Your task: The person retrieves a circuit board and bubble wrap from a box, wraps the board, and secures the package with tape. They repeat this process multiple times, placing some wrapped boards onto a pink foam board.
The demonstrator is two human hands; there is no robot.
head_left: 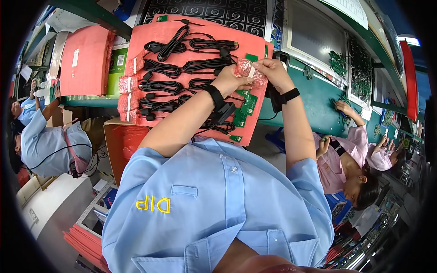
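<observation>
My left hand [230, 81] and my right hand [274, 73] meet over a large pink sheet [150, 36] and together pinch a small pink see-through bag [248, 68]. What is inside the bag cannot be made out. Both wrists carry black bands. On the sheet lie several coiled black cables [175, 68] in rows. Small pink bags [129, 84] line the sheet's left edge. Small green circuit boards [248, 104] lie just below my hands.
A black tray of round parts [205, 11] sits beyond the sheet. A green workbench [318, 100] runs right, with a person in pink [346, 159] working there. People in blue [50, 145] sit at left beside a cardboard box [123, 141].
</observation>
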